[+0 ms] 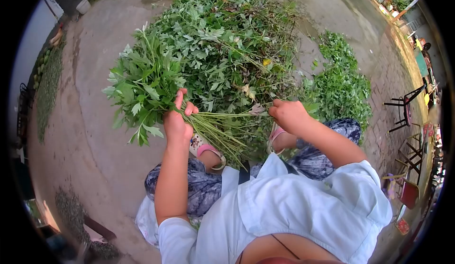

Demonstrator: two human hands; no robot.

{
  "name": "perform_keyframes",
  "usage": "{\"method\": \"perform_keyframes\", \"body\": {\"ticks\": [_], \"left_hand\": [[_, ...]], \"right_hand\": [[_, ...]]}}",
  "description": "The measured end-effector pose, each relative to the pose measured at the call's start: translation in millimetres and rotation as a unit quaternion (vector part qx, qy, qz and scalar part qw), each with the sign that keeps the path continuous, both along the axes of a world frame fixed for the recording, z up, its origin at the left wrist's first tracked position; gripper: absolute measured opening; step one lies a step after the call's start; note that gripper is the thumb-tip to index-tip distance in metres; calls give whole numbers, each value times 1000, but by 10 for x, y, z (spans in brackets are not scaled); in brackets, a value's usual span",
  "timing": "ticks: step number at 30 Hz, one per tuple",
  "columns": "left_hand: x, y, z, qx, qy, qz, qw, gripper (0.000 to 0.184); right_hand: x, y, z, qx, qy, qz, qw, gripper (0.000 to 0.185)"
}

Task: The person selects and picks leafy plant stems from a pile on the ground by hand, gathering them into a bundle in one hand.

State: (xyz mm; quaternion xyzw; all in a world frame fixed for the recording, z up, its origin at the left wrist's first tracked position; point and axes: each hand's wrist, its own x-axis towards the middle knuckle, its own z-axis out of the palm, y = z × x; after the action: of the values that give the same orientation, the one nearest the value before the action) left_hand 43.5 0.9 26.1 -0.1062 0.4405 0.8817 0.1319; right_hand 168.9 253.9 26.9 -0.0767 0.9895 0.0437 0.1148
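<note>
A leafy green bunch with long bare stems [220,130] lies across my left hand [179,118], its leaves [147,81] fanning out to the left. The fingers of my left hand curl round the stems just below the leaves. My right hand [290,116] is closed in a pinch on a thin stem [253,114] that runs across from the bunch. Just beyond both hands rises a large heap of cut leafy plants [227,46], with some brown, withered parts on its right side.
A smaller pile of green leaves [343,81] lies to the right of the heap. My feet in light clogs [208,151] are below the stems. Chairs [406,105] stand at the far right, a white bucket [83,6] at the upper left, and dried plant matter [71,212] at the lower left.
</note>
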Motion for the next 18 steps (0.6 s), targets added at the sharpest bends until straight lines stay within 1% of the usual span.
{"method": "perform_keyframes", "body": {"ticks": [1, 2, 3, 4, 5, 6, 7, 8, 9, 10, 11, 12, 13, 15, 17, 18], "left_hand": [[-56, -85, 13, 2, 3, 0, 1000, 14], [-169, -272, 15, 32, 12, -7, 999, 14], [-271, -436, 11, 64, 22, -11, 998, 15], [-333, -539, 6, 71, 53, -50, 995, 17], [-340, -531, 9, 71, 60, -41, 995, 17], [-320, -488, 15, 102, 47, -74, 991, 17], [-286, -438, 23, 130, 32, -106, 985, 17], [-234, -373, 36, 130, 35, -139, 981, 16], [-215, -353, 2, 143, 47, -173, 973, 18], [-187, -319, 1, 151, 46, -189, 969, 19], [-172, -285, 7, 161, 44, -207, 964, 19], [-166, -265, 24, 157, 48, -208, 964, 19], [-158, -244, 38, 165, 58, -220, 960, 20], [-141, -213, 68, 173, 70, -233, 954, 20], [-129, -209, 84, 112, 60, -216, 968, 21], [-128, -212, 90, 111, 63, -220, 967, 21]], "right_hand": [[49, 181, -64, 62, -19, -8, 998, 11], [112, 480, -146, 141, -82, -52, 985, 10], [248, 874, -360, 222, -110, -117, 962, 14], [370, 1200, -371, 243, -152, -182, 940, 23], [528, 1498, -507, 321, -132, -241, 906, 38], [520, 1415, -243, 323, -146, -257, 899, 50], [447, 1295, -67, 269, -108, -265, 920, 54], [301, 1184, 10, 157, -75, -252, 952, 48], [146, 1039, 83, 41, -44, -238, 969, 42], [-24, 754, 248, -109, -17, -213, 971, 33], [-200, 421, 367, -255, 10, -185, 949, 26], [-347, 158, 314, -402, 64, -112, 907, 17], [-477, -143, 339, -514, 37, -89, 853, 21], [-740, -658, 391, -598, 15, -36, 800, 40], [-995, -1059, 269, -697, -1, -46, 716, 32], [-1081, -1217, 251, -761, -53, -49, 645, 26]]}}
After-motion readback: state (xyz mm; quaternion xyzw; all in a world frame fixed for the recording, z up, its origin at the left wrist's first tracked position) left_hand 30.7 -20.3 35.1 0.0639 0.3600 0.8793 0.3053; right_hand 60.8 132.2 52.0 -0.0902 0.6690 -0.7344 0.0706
